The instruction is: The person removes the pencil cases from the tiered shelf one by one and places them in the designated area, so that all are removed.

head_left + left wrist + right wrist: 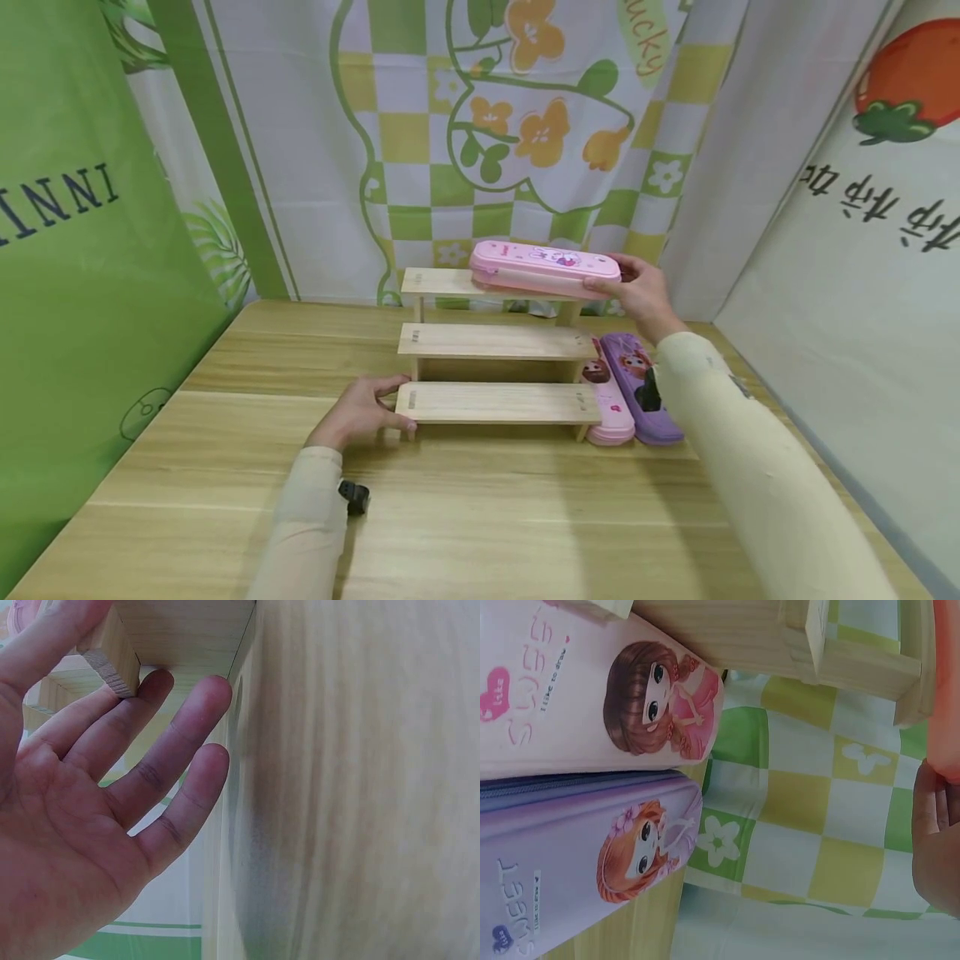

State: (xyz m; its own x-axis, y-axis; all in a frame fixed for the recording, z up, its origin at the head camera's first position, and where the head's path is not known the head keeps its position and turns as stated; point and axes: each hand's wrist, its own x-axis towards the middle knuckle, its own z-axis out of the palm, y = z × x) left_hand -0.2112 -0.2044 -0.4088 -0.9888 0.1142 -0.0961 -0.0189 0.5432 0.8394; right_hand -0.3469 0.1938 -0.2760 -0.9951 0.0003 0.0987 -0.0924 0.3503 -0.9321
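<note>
A pink pencil case (546,265) with a rabbit print lies along the top step of a three-tier wooden stand (495,340), its right part over the step's right end. My right hand (641,293) grips the case by its right end, thumb in front and fingers behind. Down at the lowest step, my left hand (362,414) holds the left end between thumb and index finger. In the left wrist view, the other fingers (169,769) stretch out below the board. Only part of the right hand (939,844) shows at the right wrist view's edge.
Beside the stand's right side lie a light pink pencil case (611,408) and a purple pencil case (647,400), both with printed girls. The wooden table (465,517) meets a checked curtain (405,175) at the back. Green and white cloths hang at the sides.
</note>
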